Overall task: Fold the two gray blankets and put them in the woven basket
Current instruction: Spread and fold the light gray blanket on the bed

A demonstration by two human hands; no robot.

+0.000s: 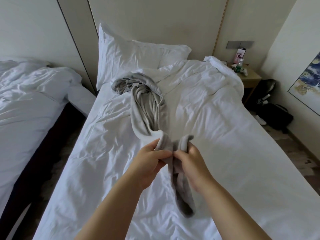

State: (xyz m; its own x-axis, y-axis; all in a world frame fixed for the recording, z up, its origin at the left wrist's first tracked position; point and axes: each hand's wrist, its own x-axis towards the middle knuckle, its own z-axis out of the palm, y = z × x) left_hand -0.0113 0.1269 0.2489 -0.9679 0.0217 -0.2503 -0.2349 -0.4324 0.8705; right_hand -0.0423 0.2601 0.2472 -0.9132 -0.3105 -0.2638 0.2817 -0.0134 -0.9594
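One gray blanket [147, 104] is seen on the bed [225, 135], bunched into a long rope-like strip. Its far end is heaped nr the head of the bed, just below the pillow [131, 54]. From there it is stretched down the bed's middle twd the foot & is raised off the sheet at its near end. A small pale tag is seen on the heaped part, & a white underside is shown where the strip is raised.

The near end is held by both hands above the bed's middle. The left hand [152, 163] is closed on the blanket: its grip is made w/ thumb & curled fingers pinched round a fold. The right hand [192, 163] is likewise closed on the blanket, its grip wrapped round the next fold. The hands are set almost touching, thumbs nearly tip to tip. A short gray tail is hung below them; whether its tip is on the sheet cannot be told.

A rumpled white duvet [207, 84] is piled on the bed's right half, up by the head. A second bed [26, 94] w/ white linen is placed to the bed's left, parted from it by a dark gap. A nightstand [251, 78] is set at the bed's right, by the head, w/ a bottle [239, 65] & small items on it. A black bag [275, 116] is seen on the floor, also to the bed's right.
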